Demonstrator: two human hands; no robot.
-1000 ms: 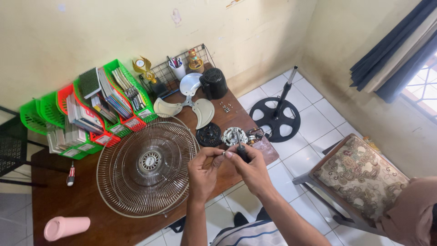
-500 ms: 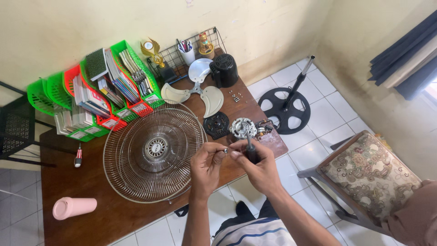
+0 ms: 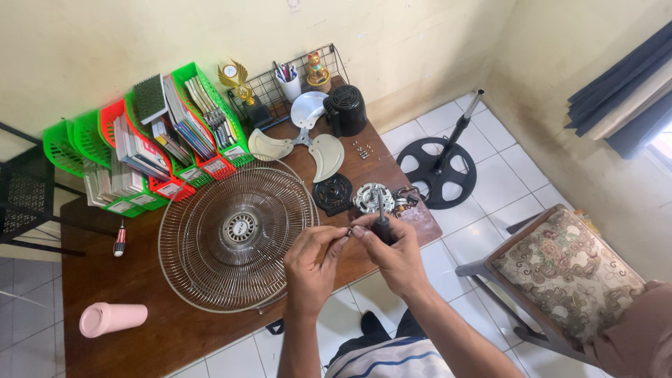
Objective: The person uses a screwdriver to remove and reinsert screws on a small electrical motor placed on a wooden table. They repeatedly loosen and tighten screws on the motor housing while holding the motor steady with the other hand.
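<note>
Left hand (image 3: pixel 308 269): my grip is pinched, thumb and forefinger closed on a small dark part (image 3: pixel 348 232) too tiny to tell apart; it sits at my fingertips, over the bench's front edge.
Right hand (image 3: pixel 393 253): my grip is clenched round a screwdriver (image 3: pixel 381 222), dark handle in my fist, shaft pointing up and away toward the motor.
Hands together: fingertips touching, just in front of the motor.
Motor (image 3: pixel 372 197): silver, round, on the bench (image 3: pixel 147 329) near its right end, wires trailing to its right.
Black disc (image 3: pixel 332 193): just left of the motor, flat on the bench.
Grille (image 3: pixel 234 234): wire fan guard lying flat, left of my hands, filling the middle of the bench.
Blades (image 3: pixel 308 140): pale three-blade piece behind the grille.
Black housing (image 3: pixel 346 110): upright beyond the blades, near the wall.
Screws (image 3: pixel 362 150): a few loose ones, right of the blades.
Trays (image 3: pixel 140 147): green and red, packed with books, along the back left.
Pink cup (image 3: pixel 112 318): on its side, front left corner.
Small screwdriver (image 3: pixel 120 240): red-handled, left of the grille.
Fan base (image 3: pixel 441 164): black, with its pole, on the tiled floor right of the bench.
Chair (image 3: pixel 560 280): patterned cushion, to my right.
</note>
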